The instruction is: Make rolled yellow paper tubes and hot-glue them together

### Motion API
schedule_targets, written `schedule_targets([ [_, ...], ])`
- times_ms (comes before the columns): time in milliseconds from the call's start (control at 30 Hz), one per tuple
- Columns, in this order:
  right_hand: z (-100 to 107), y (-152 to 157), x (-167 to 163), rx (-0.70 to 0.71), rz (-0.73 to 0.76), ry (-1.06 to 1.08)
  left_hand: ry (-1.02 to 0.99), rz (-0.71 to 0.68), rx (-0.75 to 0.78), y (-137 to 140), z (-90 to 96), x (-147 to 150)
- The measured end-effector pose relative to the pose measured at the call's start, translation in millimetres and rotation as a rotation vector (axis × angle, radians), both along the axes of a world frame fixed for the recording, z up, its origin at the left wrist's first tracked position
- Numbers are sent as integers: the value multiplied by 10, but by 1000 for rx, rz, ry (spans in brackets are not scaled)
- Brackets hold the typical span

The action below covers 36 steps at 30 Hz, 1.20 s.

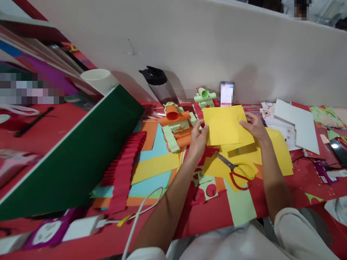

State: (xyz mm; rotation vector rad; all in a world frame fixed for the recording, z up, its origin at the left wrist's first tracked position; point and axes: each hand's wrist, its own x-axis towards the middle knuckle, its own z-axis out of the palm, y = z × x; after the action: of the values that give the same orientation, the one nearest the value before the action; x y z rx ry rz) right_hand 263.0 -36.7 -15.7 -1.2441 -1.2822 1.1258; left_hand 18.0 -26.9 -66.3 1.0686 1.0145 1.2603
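Note:
Two overlapping sheets of yellow paper [222, 125] are held up above the table, one slightly askew behind the other. My left hand [199, 139] pinches their left edge, thumb in front. On the right edge, my right hand [254, 126] grips them with its thumb on the front sheet. Below lie scissors [233, 168] with one yellow and one red handle loop, resting on more yellow paper [279, 150]. Left of the held sheets stands an orange and light green rolled-paper figure [176, 128]. A smaller green paper figure [204, 95] is behind them.
A dark green board [81, 155] slants up at left, near a pleated red paper strip [123, 169]. A bottle [159, 85] and a phone [227, 94] stand by the white partition [176, 39]. A white cable [138, 213] crosses the front edge. White board pieces [298, 122] lie right.

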Motion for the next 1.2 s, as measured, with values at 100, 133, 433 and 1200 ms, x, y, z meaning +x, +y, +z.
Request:
schedule_targets([
  [100, -13, 7, -18, 11, 21, -11, -60, 12, 6, -17, 5, 14],
  [133, -18, 11, -25, 12, 30, -7, -76, 25, 11, -18, 6, 20],
  [433, -115, 63, -57, 33, 113, 91, -247, 99, -10, 15, -33, 35],
  [1200, -145, 44, -168, 22, 244, 243, -352, 181, -3, 27, -89, 42],
])
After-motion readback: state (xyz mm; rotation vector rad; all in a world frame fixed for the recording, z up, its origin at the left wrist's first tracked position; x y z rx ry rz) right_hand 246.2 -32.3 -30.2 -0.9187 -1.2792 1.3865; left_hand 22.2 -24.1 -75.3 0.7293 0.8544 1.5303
